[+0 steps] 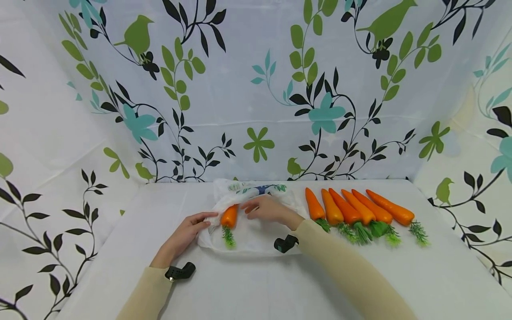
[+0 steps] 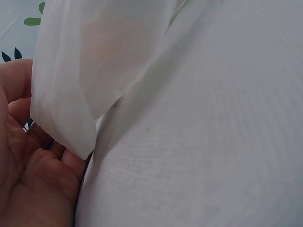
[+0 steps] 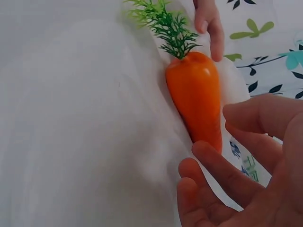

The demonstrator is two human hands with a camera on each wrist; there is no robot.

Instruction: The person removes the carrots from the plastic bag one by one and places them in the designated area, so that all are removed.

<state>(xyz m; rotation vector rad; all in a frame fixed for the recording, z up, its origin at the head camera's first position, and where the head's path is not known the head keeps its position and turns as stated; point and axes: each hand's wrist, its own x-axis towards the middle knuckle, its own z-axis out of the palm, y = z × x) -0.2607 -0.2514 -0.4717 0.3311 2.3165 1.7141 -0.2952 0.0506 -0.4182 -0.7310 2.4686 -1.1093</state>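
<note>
A white plastic bag (image 1: 256, 240) with a blue and green print lies on the table. One orange carrot (image 1: 229, 217) with a green feathery top rests at the bag's mouth, its tip hidden under the upper layer of plastic. At the bag's left edge, my left hand (image 1: 191, 232) holds the plastic; in the left wrist view the fingers lie partly behind a fold of the bag (image 2: 66, 94). Just right of the carrot is my right hand (image 1: 269, 209). The right wrist view shows that hand's fingers spread and loosely bent beside the carrot (image 3: 196, 90), gripping nothing.
To the right of the bag, several more carrots (image 1: 348, 209) lie in a slanted row, green tops toward me. The white table (image 1: 232, 289) ends at a patterned cloth backdrop (image 1: 224, 89) with leaves and birds. Dark wrist cameras (image 1: 180, 271) sit on both wrists.
</note>
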